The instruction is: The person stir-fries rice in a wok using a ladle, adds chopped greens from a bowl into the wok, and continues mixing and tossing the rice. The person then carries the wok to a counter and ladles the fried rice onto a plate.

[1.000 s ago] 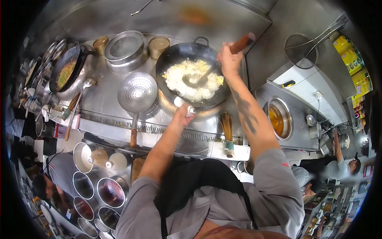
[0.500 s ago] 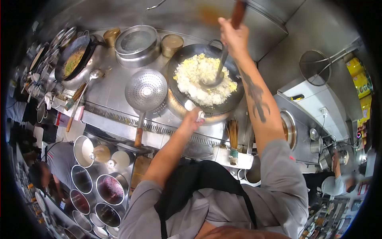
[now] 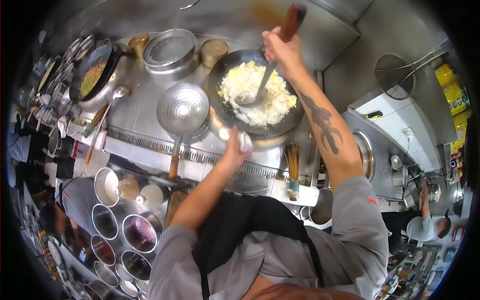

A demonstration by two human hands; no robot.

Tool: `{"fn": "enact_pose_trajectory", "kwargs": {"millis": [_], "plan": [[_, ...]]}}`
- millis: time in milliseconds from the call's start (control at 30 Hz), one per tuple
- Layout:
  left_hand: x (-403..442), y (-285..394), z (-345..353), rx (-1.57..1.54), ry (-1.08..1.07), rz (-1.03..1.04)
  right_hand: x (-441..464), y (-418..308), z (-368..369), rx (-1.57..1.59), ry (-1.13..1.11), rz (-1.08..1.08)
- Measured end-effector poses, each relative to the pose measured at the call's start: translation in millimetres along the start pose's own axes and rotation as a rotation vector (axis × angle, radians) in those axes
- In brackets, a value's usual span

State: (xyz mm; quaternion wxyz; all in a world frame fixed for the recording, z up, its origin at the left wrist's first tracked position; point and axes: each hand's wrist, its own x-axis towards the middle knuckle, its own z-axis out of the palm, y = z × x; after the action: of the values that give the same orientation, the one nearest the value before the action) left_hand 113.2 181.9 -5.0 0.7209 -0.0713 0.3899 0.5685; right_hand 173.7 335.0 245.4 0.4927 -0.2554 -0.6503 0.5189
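Observation:
A black wok (image 3: 220,75) sits on the burner, holding white rice (image 3: 265,114) mixed with yellow bits that look like egg. My right hand (image 3: 283,52) grips a long-handled ladle (image 3: 262,90) by its shaft, below the wooden grip. The ladle's bowl rests in the rice near the middle of the wok. At the wok's near rim, my left hand (image 3: 235,151) is closed on a folded white cloth (image 3: 245,141). Whether the cloth touches the wok's near handle is hidden.
Left of the wok lies a perforated strainer (image 3: 182,110). Behind it stands a metal pot (image 3: 170,52). A bamboo brush (image 3: 293,170) stands at the counter's front edge. Several metal containers (image 3: 142,234) are at lower left. Another person (image 3: 77,205) works at left, and one (image 3: 420,227) at right.
The ladle and my right hand have shifted left, and the ladle's bowl moved left through the rice. My left hand with the cloth has moved slightly left.

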Motion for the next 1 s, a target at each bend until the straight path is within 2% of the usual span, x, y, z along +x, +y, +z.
{"fn": "enact_pose_trajectory", "kwargs": {"millis": [67, 133, 167, 200, 233, 267, 333, 367, 467, 500, 533, 600, 667, 733, 800, 833, 867, 933, 967, 1000], "plan": [[-32.2, 3.3, -6.4, 0.012, 0.024, 0.092, -18.9, -51.1, -4.4, 0.034, 0.067, -0.026], [-61.7, 0.2, -28.0, 0.544, -0.128, 0.585, -45.5, -33.5, -18.4, -0.064, 0.22, -0.148], [-76.5, 1.3, -32.2, 0.593, -0.138, 0.581, -46.3, 23.3, -33.0, -0.145, 0.259, -0.171], [-91.0, 2.7, -36.1, 0.642, -0.149, 0.578, -27.6, 43.8, -48.1, -0.228, 0.242, -0.12], [-104.6, 6.9, -33.2, 0.46, -0.082, 0.334, -9.7, 63.7, -62.7, -0.311, 0.221, -0.07], [-117.4, 6.9, -38.6, 0.281, -0.005, 0.082, -0.7, 35.1, -61.5, -0.039, 0.178, 0.013], [-130.2, 7.2, -57.0, 0.287, 0.008, 0.078, -7.6, -18.5, -54.7, 0.065, 0.261, -0.054], [-136.9, 5.9, -67.9, 0.285, 0.02, 0.071, -23.6, -37.3, -59.0, 0.1, 0.224, -0.102], [-144.5, 3.8, -97.2, 0.255, 0.005, 0.09, -56.5, 21.6, -49.3, -0.219, 0.505, 0.073], [-146.3, 1.5, -99.1, 0.241, 0.036, 0.115, -58.9, 61.2, -59.5, -0.115, 0.37, -0.124], [-145.4, 2.1, -94.9, 0.243, 0.035, 0.106, -34.6, 67.4, -73.0, -0.076, 0.271, -0.009], [-157.7, 2.2, -95.5, 0.256, 0.056, 0.07, 1.7, 32.6, -81.9, 0.026, 0.281, -0.016], [-160.1, 0.1, -104.0, 0.243, 0.018, 0.097, -8.4, -17.8, -85.0, 0.022, 0.351, -0.061], [-155.8, -5.3, -110.0, 0.185, 0.037, 0.11, -26.6, 2.0, -98.0, -0.077, 0.464, -0.122], [-159.9, -7.6, -119.8, 0.132, 0.118, 0.088, -22.9, 47.9, -123.5, 0.039, 0.338, -0.031], [-160.3, -7.3, -121.9, 0.145, 0.043, 0.088, -7.7, 31.4, -134.1, -0.035, 0.274, -0.002], [-164.2, -8.8, -124.2, 0.152, 0.057, 0.095, 0.8, 18.0, -142.1, -0.103, 0.356, 0.01], [-173.0, -4.3, -120.9, 0.16, 0.087, 0.118, -6.1, -20.2, -149.8, -0.096, 0.456, -0.108], [-176.5, -1.6, -120.6, 0.147, 0.081, 0.113, -19.0, -36.2, -150.5, 0.032, 0.522, -0.108], [-174.3, -2.5, -119.5, 0.142, 0.099, 0.142, -14.8, -21.8, -155.6, 0.041, 0.462, -0.064]]}}
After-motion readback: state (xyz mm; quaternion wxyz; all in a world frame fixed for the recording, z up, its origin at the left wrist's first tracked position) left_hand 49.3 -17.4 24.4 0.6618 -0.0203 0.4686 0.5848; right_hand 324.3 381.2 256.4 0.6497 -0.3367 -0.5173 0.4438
